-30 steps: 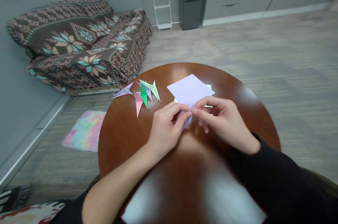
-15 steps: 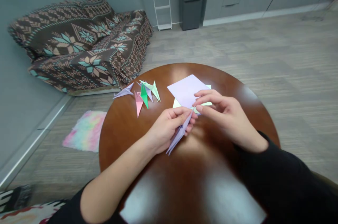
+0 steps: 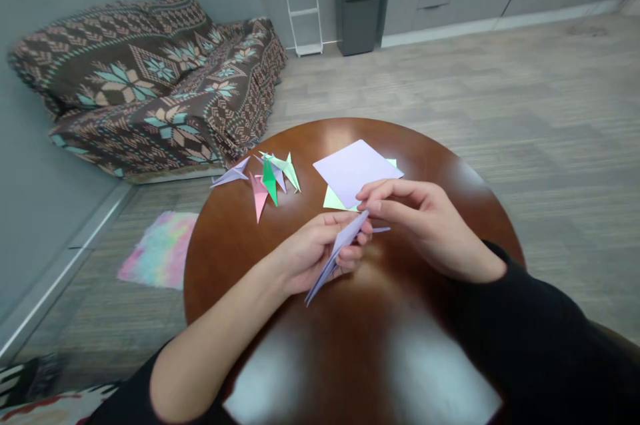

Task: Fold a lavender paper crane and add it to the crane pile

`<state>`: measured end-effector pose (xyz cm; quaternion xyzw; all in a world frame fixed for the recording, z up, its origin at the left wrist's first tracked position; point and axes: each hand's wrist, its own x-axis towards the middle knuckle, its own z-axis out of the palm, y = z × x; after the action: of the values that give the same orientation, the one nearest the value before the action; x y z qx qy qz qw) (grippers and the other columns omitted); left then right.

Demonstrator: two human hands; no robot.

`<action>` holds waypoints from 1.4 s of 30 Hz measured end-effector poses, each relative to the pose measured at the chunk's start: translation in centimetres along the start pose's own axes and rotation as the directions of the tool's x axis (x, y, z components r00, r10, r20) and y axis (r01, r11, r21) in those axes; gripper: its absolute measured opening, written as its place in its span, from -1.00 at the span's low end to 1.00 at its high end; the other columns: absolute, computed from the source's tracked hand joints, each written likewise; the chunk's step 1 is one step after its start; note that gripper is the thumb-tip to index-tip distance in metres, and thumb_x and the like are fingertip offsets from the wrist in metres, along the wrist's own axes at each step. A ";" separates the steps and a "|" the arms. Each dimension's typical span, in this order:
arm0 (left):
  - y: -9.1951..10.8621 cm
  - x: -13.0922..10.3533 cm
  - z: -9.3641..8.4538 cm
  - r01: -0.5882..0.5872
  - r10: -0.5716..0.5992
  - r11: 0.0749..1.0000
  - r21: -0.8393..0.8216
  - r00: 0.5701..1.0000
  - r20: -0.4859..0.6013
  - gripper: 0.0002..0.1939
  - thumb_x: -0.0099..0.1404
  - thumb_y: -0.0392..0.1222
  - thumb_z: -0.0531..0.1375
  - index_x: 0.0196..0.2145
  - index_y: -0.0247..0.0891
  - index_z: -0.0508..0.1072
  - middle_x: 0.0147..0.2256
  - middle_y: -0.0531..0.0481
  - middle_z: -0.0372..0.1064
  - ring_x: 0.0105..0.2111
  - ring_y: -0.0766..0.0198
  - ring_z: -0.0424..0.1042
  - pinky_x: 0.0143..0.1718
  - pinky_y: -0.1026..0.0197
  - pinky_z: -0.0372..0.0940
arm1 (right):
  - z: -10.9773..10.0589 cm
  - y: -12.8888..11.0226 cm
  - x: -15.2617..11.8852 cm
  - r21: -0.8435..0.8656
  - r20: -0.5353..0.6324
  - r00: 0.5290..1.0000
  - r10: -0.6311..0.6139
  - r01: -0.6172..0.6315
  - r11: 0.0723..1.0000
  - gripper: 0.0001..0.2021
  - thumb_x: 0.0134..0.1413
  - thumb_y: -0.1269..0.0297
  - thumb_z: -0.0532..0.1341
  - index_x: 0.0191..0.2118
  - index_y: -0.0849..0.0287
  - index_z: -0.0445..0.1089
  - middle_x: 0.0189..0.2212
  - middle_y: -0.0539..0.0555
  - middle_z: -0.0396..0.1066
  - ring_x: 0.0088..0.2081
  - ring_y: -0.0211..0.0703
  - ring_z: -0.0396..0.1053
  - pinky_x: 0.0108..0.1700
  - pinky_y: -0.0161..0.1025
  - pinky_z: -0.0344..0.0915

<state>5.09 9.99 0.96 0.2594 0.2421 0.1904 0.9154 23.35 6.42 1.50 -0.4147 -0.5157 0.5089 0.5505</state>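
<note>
A lilac origami crane, its folded layers slanting down toward me, rests in my left hand. The left fingers close around it from below, and the thumb lies along its side. A thin lilac point sticks out to the right past those fingers. My right hand is at the upper tip, with thumb and index finger pinched there; its other fingers are curled. Just beyond my hands lies a square lilac sheet, over light green paper that shows at its edges.
On the round brown table, several folded cranes sit at the far left, among them a pink one, a green one and a pale green one. Behind stands a sofa under a patterned cover. A fluffy pastel rug lies left.
The lilac crane has turned in my left hand, so a broader face shows and a thin point now sticks out to the right. My right hand has shifted slightly left.
</note>
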 end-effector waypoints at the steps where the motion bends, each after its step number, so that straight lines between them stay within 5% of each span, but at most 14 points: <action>1: 0.0 0.0 0.0 0.007 -0.007 1.000 -0.011 1.000 0.010 -0.96 0.21 -0.43 0.26 -0.35 -0.45 0.53 -0.46 0.01 0.28 -0.61 0.54 0.23 -0.60 0.48 0.12 | 0.0 0.0 0.0 0.005 -0.002 1.000 0.005 -0.005 1.000 -0.87 0.11 0.28 0.37 -0.44 0.13 0.56 -0.27 0.05 0.54 -0.08 -0.11 0.45 -0.01 -0.23 0.34; 20: 0.2 -0.2 0.4 0.050 -0.039 0.992 -0.112 0.994 0.100 -0.94 0.23 -0.45 0.25 -0.41 -0.43 0.48 -0.49 0.05 0.20 -0.59 0.52 0.25 -0.59 0.50 0.11 | 0.4 -0.1 -0.1 0.007 0.028 0.999 -0.045 0.044 0.999 -0.96 0.01 0.41 0.42 -0.41 0.15 0.58 -0.16 0.07 0.52 -0.07 -0.14 0.46 -0.01 -0.24 0.37; 30: -0.5 0.2 0.0 -0.142 0.149 0.982 0.127 0.988 -0.046 -0.85 0.32 -0.27 0.26 -0.37 -0.43 0.50 -0.45 0.01 0.27 -0.57 0.49 0.28 -0.55 0.43 0.15 | 0.1 -0.2 -0.1 -0.068 0.007 0.999 -0.049 0.049 0.996 -0.89 -0.01 0.51 0.34 -0.42 0.16 0.56 -0.20 0.07 0.52 -0.06 -0.11 0.46 -0.03 -0.24 0.36; 42: -0.7 0.2 0.3 -0.215 0.255 0.933 0.287 0.961 -0.109 -0.82 0.27 -0.19 0.32 -0.38 -0.39 0.54 -0.48 0.03 0.34 -0.55 0.46 0.32 -0.51 0.41 0.19 | 0.1 0.1 0.1 -0.146 -0.065 0.995 -0.072 0.062 0.987 -0.91 0.00 0.47 0.30 -0.46 0.19 0.54 -0.19 0.11 0.53 -0.07 -0.05 0.47 -0.02 -0.17 0.35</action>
<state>5.55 9.37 0.71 0.3953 0.2988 0.2819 0.8216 23.26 6.51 1.40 -0.4533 -0.5449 0.4369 0.5538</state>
